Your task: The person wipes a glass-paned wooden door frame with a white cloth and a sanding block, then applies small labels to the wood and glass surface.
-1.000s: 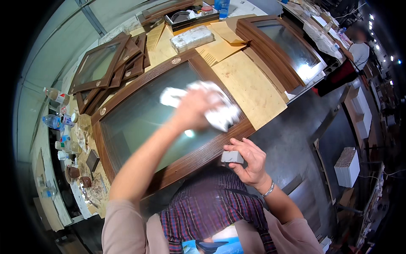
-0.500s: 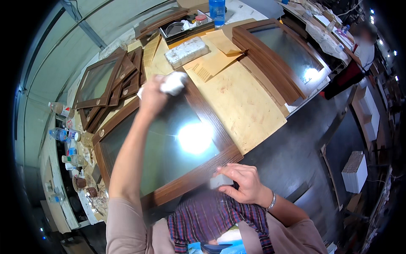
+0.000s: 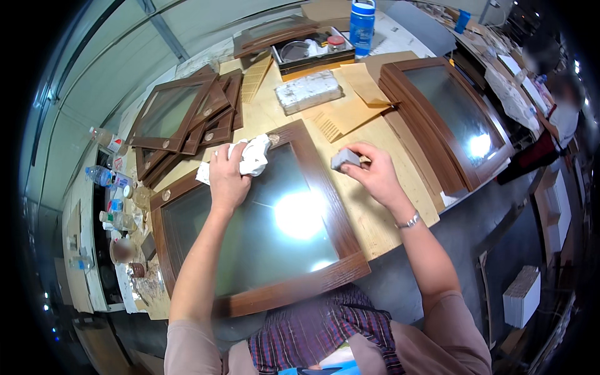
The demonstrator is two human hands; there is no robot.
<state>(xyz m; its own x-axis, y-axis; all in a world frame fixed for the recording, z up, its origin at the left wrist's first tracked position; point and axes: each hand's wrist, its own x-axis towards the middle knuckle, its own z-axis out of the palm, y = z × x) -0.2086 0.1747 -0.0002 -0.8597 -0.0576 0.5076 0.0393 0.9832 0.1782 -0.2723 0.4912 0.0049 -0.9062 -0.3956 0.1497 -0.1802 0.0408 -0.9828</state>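
Note:
In front of me lies a brown wooden cabinet door [image 3: 322,203] with a glass panel [image 3: 250,240] that reflects a bright light. My left hand [image 3: 229,181] is closed on a crumpled white cloth [image 3: 255,156], which rests at the door's far edge, over the frame and the glass corner. Between the thumb and fingers of my right hand [image 3: 380,174] is a small grey block, like a sanding sponge [image 3: 344,159]. That hand hovers just right of the door's right rail, over the pale board [image 3: 375,234].
Brown frames [image 3: 181,112] are piled at the left, and more glass doors [image 3: 431,119] are stacked at the right. Behind the door sit a white-wrapped brick-shaped block [image 3: 309,92], brown paper [image 3: 356,103], a tray [image 3: 312,62] and a blue bottle [image 3: 362,28]. Plastic bottles [image 3: 103,177] line the left side. A person [image 3: 559,125] stands far right.
My right hand has lifted the grey block from the door's near right corner to beyond its right rail. My left hand and cloth remain near the far corner; the whole view has shifted.

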